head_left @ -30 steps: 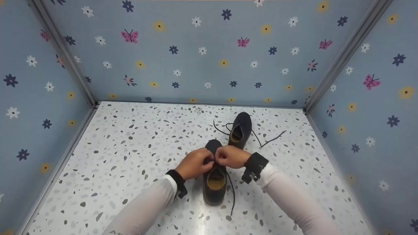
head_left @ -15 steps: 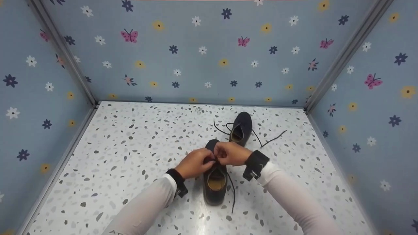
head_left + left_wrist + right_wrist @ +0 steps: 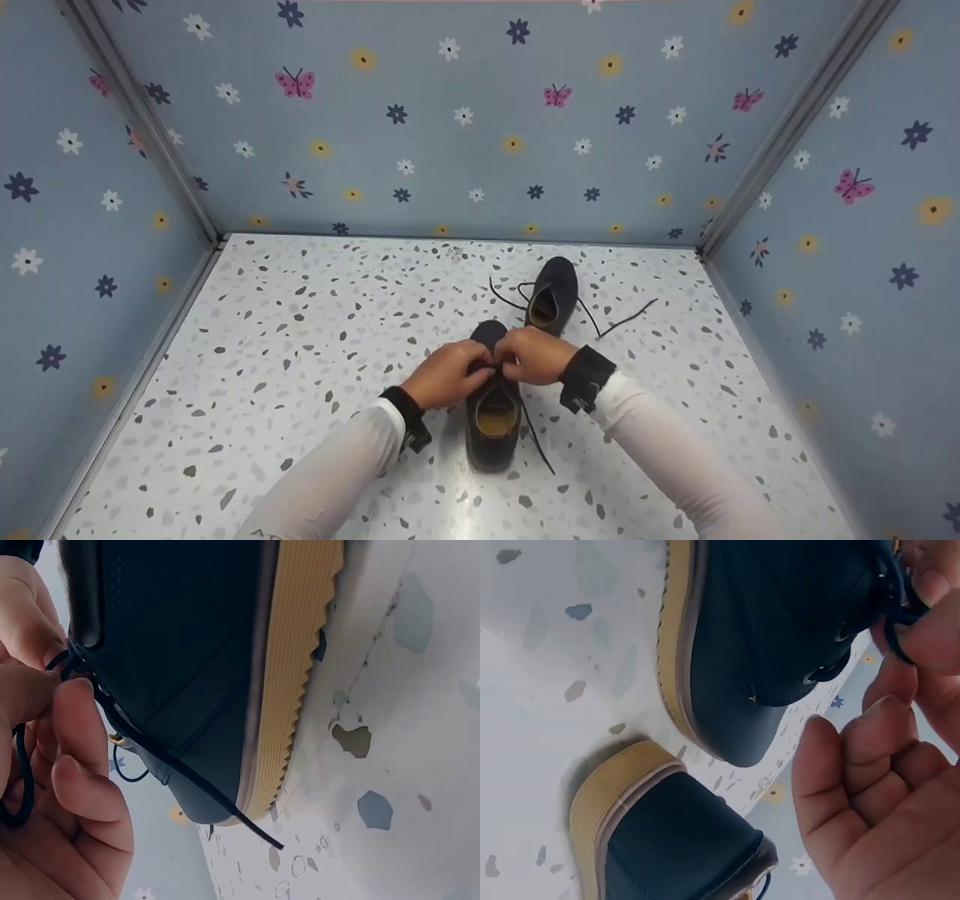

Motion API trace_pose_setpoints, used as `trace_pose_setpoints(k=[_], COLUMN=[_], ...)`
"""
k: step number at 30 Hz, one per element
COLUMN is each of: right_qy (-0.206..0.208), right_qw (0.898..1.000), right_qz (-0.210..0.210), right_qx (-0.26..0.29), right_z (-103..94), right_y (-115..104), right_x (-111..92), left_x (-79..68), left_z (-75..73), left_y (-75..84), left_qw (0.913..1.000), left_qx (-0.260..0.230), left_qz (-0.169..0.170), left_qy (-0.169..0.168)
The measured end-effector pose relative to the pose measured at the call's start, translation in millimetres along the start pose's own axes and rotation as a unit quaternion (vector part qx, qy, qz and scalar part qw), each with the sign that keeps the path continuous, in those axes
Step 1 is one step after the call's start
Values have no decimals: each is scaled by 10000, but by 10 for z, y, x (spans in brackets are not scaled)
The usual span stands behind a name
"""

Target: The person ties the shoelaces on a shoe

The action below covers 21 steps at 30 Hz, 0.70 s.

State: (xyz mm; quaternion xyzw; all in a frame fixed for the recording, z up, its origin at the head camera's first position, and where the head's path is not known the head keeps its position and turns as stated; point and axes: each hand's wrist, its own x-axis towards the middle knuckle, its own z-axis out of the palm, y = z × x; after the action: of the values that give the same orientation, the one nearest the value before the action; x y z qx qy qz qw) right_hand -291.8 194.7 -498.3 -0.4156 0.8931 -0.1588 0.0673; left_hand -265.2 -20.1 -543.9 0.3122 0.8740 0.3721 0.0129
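Observation:
A dark shoe point(image 3: 493, 452) with a ribbed tan sole stands on the floor, toe pointing away from me. Over its lacing, my left hand point(image 3: 444, 375) and right hand point(image 3: 535, 355) meet. In the left wrist view, the left thumb and fingers pinch a dark shoelace point(image 3: 184, 769), with a loop bulging beside the palm and a loose end crossing the shoe's side. The right thumb and index finger pinch lace point(image 3: 894, 611) above the eyelets, the other right fingers loosely bent. A lace tail point(image 3: 536, 439) trails to the right of the shoe.
Another dark shoe point(image 3: 558, 281) stands just ahead and right, its laces point(image 3: 630, 319) untied and spread on the speckled floor point(image 3: 337, 315). A flowered blue panel point(image 3: 480, 127) rises behind, with similar panels left and right.
My right hand lifts slightly away from the left, then its fingertips come back beside it. The near shoe's right lace tail has swung outward to the right. The left hand stays nearly still.

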Motion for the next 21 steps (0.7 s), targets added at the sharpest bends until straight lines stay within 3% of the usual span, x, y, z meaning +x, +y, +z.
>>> trace_pose_setpoints(k=[8, 15, 21], right_qy=[207, 259, 175], right_qw=[9997, 9996, 9997], right_qz=[31, -98, 89], right_qx=[-89, 39, 108], right_z=[-25, -13, -23], right_y=[55, 112, 118], right_x=[-60, -99, -137], left_x=[-29, -83, -110], left_z=[-99, -201, -267], left_y=[-55, -115, -147], left_qw=[9996, 9968, 9951], left_qx=[-186, -589, -520], left_qz=[-170, -288, -288], left_qy=[-135, -457, -784])
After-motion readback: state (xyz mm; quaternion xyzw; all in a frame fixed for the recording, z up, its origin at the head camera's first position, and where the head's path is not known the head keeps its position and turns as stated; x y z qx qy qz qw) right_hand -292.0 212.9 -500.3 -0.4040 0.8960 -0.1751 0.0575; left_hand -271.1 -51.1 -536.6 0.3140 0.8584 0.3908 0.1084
